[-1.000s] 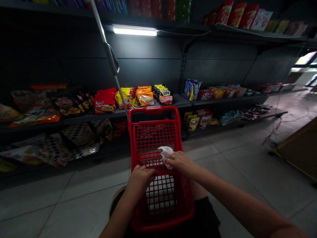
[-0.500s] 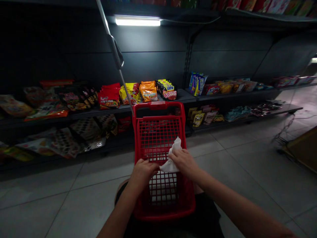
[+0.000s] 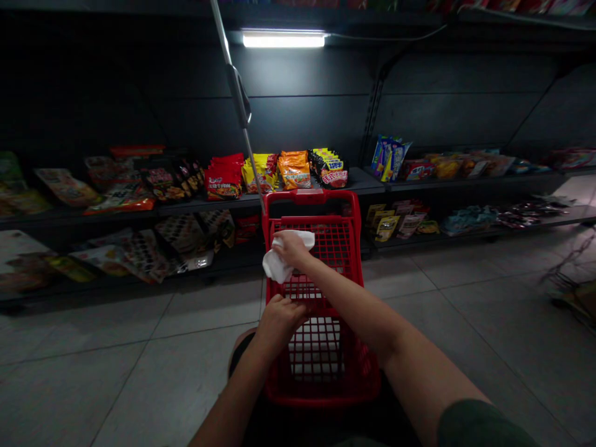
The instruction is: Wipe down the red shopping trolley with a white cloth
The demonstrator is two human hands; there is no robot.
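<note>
A red plastic shopping basket (image 3: pixel 321 392) with grid walls stands in front of me, close to my legs. My right hand (image 3: pixel 292 249) is closed on a crumpled white cloth (image 3: pixel 277 268) and presses it to the upper left of the basket's grid. Below it, my left hand (image 3: pixel 282 320) has its fingers curled over the red crossbar in the middle of the basket; its fingertips are partly hidden. The right forearm crosses over the basket's right side.
A metal pole (image 3: pixel 251 158) with a dark grip rises from the basket's upper left corner. Behind stand dark shelves with red packets (image 3: pixel 223 178), orange packets (image 3: pixel 294 170) and other bagged food. A lamp (image 3: pixel 283 40) glows under the upper shelf. Grey floor tiles (image 3: pixel 139 372) lie around.
My right hand has moved the white cloth left and up across the grid, away from the left hand. My left hand stays at the crossbar. The view has shifted slightly left.
</note>
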